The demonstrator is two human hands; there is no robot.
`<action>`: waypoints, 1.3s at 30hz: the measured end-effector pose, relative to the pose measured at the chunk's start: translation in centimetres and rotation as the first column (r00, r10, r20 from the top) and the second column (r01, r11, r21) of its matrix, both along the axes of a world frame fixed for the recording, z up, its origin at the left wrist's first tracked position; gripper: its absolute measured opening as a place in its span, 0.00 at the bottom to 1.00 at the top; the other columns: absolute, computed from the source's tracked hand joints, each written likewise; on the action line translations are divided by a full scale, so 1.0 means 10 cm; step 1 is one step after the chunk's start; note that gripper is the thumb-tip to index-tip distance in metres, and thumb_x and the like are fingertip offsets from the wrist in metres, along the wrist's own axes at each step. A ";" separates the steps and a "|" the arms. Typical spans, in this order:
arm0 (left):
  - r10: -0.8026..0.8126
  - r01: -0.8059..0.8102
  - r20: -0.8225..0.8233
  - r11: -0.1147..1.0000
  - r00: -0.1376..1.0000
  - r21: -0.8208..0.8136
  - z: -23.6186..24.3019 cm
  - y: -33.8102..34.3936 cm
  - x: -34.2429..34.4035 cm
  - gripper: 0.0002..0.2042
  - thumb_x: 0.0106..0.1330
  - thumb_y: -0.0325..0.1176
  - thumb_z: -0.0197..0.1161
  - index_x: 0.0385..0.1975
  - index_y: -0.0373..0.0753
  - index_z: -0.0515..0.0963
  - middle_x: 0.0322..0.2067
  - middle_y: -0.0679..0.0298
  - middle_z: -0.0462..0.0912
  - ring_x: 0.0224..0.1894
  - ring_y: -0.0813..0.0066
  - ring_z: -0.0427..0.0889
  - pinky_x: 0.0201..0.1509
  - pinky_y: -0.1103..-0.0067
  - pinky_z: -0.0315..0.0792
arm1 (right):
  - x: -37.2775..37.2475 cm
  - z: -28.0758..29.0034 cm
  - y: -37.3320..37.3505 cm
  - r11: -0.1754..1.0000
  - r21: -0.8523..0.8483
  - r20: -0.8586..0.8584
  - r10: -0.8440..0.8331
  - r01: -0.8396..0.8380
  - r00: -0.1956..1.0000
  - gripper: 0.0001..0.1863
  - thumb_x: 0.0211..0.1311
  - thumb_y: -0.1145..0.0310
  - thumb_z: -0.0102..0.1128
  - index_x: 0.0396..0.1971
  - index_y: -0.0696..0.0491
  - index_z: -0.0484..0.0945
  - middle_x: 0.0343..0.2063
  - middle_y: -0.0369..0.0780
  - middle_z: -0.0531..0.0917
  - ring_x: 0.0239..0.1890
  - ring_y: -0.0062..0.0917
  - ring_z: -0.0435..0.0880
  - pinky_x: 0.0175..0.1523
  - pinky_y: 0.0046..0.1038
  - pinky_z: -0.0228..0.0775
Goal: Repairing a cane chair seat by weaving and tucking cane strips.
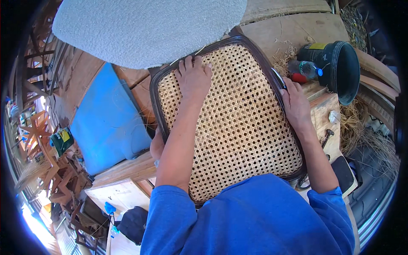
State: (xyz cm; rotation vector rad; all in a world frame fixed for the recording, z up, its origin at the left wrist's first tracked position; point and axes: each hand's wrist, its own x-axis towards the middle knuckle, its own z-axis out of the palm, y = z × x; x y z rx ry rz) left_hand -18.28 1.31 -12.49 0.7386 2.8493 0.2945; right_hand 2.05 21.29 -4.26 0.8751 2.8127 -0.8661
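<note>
A woven cane panel [238, 123] in a dark brown wooden frame [154, 100] leans against my body, its lower end covered by my blue shirt. My left hand [193, 80] rests on the upper left of the cane, fingers stretched toward the top rail and holding nothing. At the right rail, my right hand [296, 104] is closed around a knife [278, 77]. Its slim silver blade points up and left along the frame's edge; most of the handle is hidden in my fingers.
A pale grey fleecy cushion [148, 29] lies beyond the frame. Left is a blue sheet [108, 123]. Right, a black bucket [340, 70] lies tipped beside a clear plastic bottle [306, 68] and a red object [298, 77]. Loose cane strands [374, 144] and a black cap [132, 224] are lower down.
</note>
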 end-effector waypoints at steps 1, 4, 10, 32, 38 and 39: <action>0.007 -0.007 -0.001 1.000 1.000 0.005 -0.01 -0.01 0.04 0.24 0.68 0.48 0.46 0.57 0.37 0.68 0.59 0.51 0.64 0.64 0.47 0.58 0.65 0.53 0.51 | -0.01 0.00 0.01 1.000 -0.005 -0.026 -0.003 0.003 1.000 0.18 0.66 0.68 0.46 0.54 0.56 0.68 0.44 0.51 0.75 0.46 0.47 0.74 0.51 0.38 0.67; 0.019 -0.023 -0.108 0.999 0.994 -0.038 -0.03 -0.07 0.26 0.25 0.68 0.48 0.45 0.58 0.36 0.67 0.59 0.51 0.63 0.64 0.47 0.57 0.66 0.54 0.51 | -0.11 0.02 0.11 0.996 0.081 -0.051 0.032 -0.027 0.998 0.17 0.66 0.68 0.47 0.52 0.57 0.71 0.42 0.51 0.76 0.45 0.46 0.76 0.50 0.37 0.67; -0.003 0.005 -0.062 0.999 0.998 0.042 0.17 -0.09 0.44 0.25 0.65 0.46 0.50 0.56 0.34 0.70 0.56 0.54 0.66 0.62 0.49 0.59 0.63 0.56 0.54 | -1.14 -0.09 0.02 0.912 0.012 -0.071 0.411 -0.411 0.909 0.16 0.64 0.65 0.51 0.48 0.58 0.72 0.35 0.50 0.80 0.39 0.44 0.79 0.45 0.38 0.71; 0.081 -0.062 -0.095 0.981 0.992 0.184 0.13 -0.11 0.41 0.25 0.56 0.45 0.59 0.49 0.34 0.74 0.53 0.55 0.69 0.58 0.53 0.62 0.60 0.59 0.54 | -2.00 -0.72 -0.39 0.501 0.214 0.331 0.770 -0.838 0.545 0.11 0.63 0.66 0.49 0.40 0.55 0.75 0.38 0.45 0.80 0.43 0.36 0.80 0.45 0.33 0.77; 0.077 -0.063 -0.076 0.982 0.994 0.176 0.14 -0.11 0.41 0.25 0.57 0.44 0.58 0.51 0.34 0.73 0.55 0.54 0.68 0.60 0.51 0.60 0.61 0.58 0.53 | -2.01 -0.61 -0.45 0.570 0.192 0.403 0.696 -0.799 0.594 0.13 0.62 0.65 0.52 0.42 0.55 0.76 0.35 0.36 0.79 0.43 0.27 0.77 0.44 0.27 0.75; 0.076 -0.064 -0.066 0.984 0.995 0.169 0.14 -0.10 0.41 0.25 0.57 0.44 0.57 0.51 0.34 0.73 0.55 0.54 0.67 0.60 0.51 0.60 0.61 0.58 0.53 | -1.99 -0.57 -0.45 0.572 0.192 0.405 0.694 -0.797 0.595 0.13 0.62 0.65 0.52 0.42 0.55 0.76 0.35 0.36 0.79 0.43 0.27 0.77 0.44 0.27 0.75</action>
